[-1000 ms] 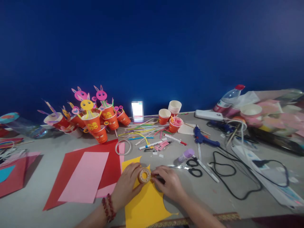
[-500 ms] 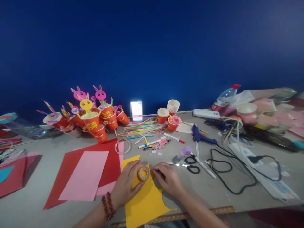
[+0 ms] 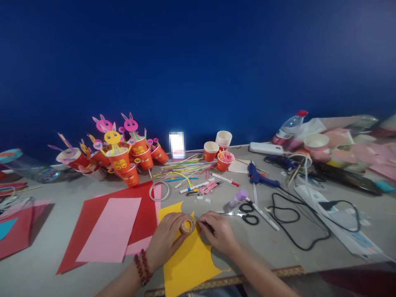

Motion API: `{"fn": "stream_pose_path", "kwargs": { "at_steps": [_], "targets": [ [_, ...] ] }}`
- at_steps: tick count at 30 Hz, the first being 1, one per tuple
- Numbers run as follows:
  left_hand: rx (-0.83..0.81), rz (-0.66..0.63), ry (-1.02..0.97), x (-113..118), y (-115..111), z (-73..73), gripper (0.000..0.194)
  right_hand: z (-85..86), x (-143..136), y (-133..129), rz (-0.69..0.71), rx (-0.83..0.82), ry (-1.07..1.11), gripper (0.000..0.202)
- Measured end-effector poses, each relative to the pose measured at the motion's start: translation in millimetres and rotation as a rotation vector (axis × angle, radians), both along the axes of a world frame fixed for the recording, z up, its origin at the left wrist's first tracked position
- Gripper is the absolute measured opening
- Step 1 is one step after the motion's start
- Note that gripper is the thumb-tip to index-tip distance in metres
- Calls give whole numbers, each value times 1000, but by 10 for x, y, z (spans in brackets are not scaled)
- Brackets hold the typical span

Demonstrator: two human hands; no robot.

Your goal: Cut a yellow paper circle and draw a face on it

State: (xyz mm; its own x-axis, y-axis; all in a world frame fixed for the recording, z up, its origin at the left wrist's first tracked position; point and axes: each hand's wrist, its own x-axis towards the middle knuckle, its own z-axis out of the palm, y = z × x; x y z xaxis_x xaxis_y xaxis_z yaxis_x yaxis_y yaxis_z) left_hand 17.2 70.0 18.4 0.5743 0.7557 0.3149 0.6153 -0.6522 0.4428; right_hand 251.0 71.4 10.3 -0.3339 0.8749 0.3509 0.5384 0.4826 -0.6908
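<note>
A yellow paper sheet with curved cut-outs along its right edge lies at the table's front. On its upper part rests a small round ring, like a tape roll. My left hand, with a red bead bracelet at the wrist, holds this ring between thumb and fingers, the palm over the sheet. Just right of the ring, my right hand is closed in a pinch around a thin dark object, its tip near the ring's edge. Most of that object is hidden by the fingers.
Red and pink sheets lie left. Scissors, a glue stick and a blue glue gun with a looped cord are right. Decorated cups, sticks and plain cups stand behind.
My left hand has shifted very slightly around the ring. The right hand looks nearly unchanged, and the view has turned a little to the right.
</note>
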Motion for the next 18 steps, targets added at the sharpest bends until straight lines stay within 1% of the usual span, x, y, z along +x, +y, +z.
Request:
{"fn": "stream_pose_path", "kwargs": {
  "at_steps": [4,9,18],
  "targets": [
    [1,2,7,6,11,-22,38,-10,-5,-2,-3,8,3,17],
    [5,9,1,11,11,-11,36,-12,-5,1,-4,6,0,17],
    [-23,4,1,20,9,-12,39,13,-8,0,-6,19,-5,17]
  ]
}}
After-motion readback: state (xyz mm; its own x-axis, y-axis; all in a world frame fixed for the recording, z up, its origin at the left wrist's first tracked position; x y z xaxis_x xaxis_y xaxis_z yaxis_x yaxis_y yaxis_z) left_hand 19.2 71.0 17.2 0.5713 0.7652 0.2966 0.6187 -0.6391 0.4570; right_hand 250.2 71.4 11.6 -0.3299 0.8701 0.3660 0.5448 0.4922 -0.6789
